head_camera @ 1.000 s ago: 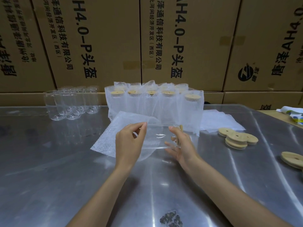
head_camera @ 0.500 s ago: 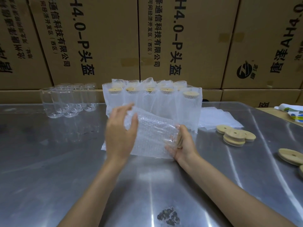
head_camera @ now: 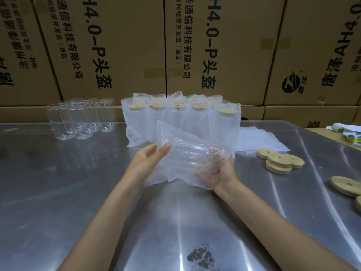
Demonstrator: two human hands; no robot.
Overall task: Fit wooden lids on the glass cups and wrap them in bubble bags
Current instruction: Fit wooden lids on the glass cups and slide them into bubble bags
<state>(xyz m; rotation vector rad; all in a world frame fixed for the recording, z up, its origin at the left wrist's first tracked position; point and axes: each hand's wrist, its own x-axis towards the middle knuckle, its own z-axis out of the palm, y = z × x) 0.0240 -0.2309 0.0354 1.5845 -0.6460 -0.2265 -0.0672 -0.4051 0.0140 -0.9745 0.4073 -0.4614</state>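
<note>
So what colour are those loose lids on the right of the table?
Light tan, bare wood, the loose lids seen in the head view.

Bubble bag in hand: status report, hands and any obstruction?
Left hand grips bubble bag at one end. Right hand cups the other end, cup inside. Nothing in the way; wrapped cups stand behind.
</note>
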